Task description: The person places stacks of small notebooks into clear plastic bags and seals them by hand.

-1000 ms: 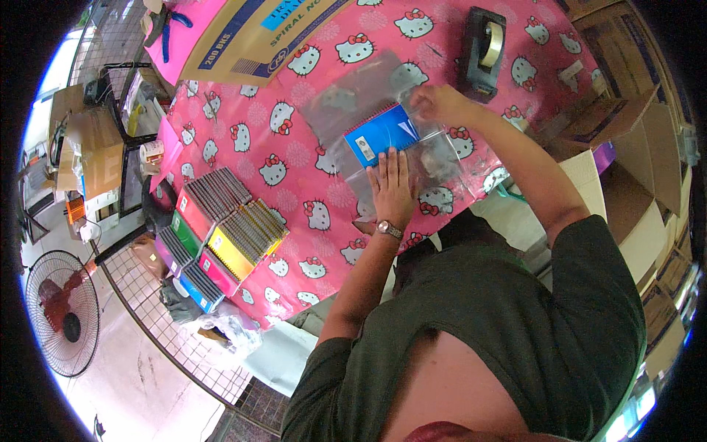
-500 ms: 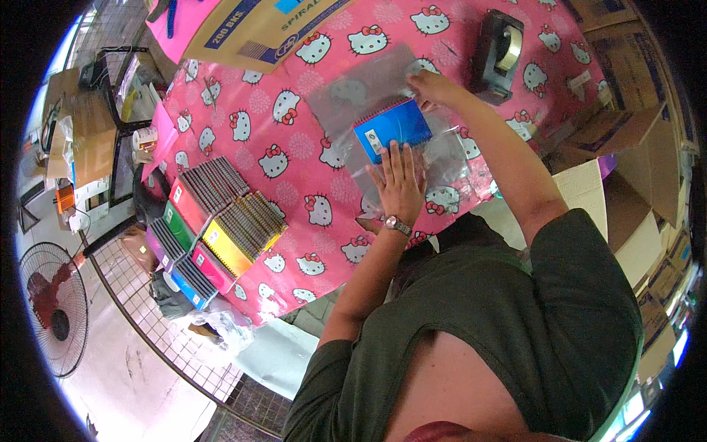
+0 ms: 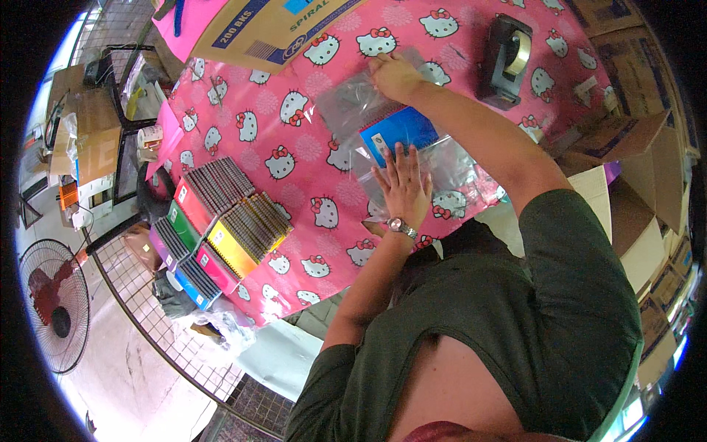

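A blue spiral notebook (image 3: 406, 127) lies on clear plastic wrap (image 3: 345, 103) on the table, with its coiled edge away from me. My left hand (image 3: 406, 193), a watch on its wrist, rests flat with fingers spread over the notebook's near edge and the plastic. Beyond the notebook, my right hand (image 3: 396, 78) has its fingers closed at the far part of the plastic, and they appear to pinch it. The right forearm passes over the notebook's right side. Crinkled plastic spreads to the right of the left hand.
Stacked spiral notebooks (image 3: 221, 221) in several colours stand at the table's left. A tape dispenser (image 3: 505, 62) sits at the far right. A cardboard box (image 3: 258, 33) stands at the far edge; open cartons (image 3: 626, 199) are on the right. A fan (image 3: 55, 306) stands far left.
My right hand has moved left and away from me, from the notebook's far right corner to the far side of the plastic. My left hand stays on the notebook's near edge.
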Available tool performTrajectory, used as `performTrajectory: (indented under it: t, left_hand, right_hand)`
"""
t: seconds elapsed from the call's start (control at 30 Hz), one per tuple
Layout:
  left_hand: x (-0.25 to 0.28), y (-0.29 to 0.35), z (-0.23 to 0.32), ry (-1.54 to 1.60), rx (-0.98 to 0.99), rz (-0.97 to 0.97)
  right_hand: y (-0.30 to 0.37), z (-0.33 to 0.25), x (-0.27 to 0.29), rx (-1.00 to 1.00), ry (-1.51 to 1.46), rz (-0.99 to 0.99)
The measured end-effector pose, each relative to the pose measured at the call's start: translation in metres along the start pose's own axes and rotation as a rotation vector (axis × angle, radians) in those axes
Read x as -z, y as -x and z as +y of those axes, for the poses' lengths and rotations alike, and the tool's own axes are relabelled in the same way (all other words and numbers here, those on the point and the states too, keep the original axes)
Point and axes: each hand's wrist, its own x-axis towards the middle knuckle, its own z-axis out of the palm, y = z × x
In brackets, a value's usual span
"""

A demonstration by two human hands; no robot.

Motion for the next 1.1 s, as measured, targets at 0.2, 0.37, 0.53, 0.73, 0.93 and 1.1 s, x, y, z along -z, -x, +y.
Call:
performTrajectory:
  t: [0.2, 0.37, 0.53, 0.73, 0.93, 1.1]
  left_hand:
    - [0.0, 0.0, -0.002, -0.03, 0.003, 0.04]
    - [0.011, -0.005, 0.0, -0.064, -0.013, 0.035]
    - [0.024, -0.011, -0.005, -0.055, -0.049, 0.066]
    - [0.035, -0.028, -0.02, 0.036, -0.095, 0.054]
    - [0.043, -0.072, -0.037, -0.054, -0.088, 0.249]
    - [0.093, -0.12, -0.063, -0.507, -0.286, -0.106]
  right_hand:
    - [0.001, -0.006, 0.009, 0.149, -0.025, 0.09]
    - [0.003, 0.0, 0.009, 0.274, -0.006, 0.107]
    - [-0.006, -0.007, 0.023, 0.281, 0.103, -0.354]
    - [0.031, -0.004, 0.042, 0.249, -0.086, 0.245]
    - [0.114, -0.05, 0.032, 0.09, 0.079, 0.335]
    - [0.127, -0.062, 0.018, -0.005, 0.059, 0.453]
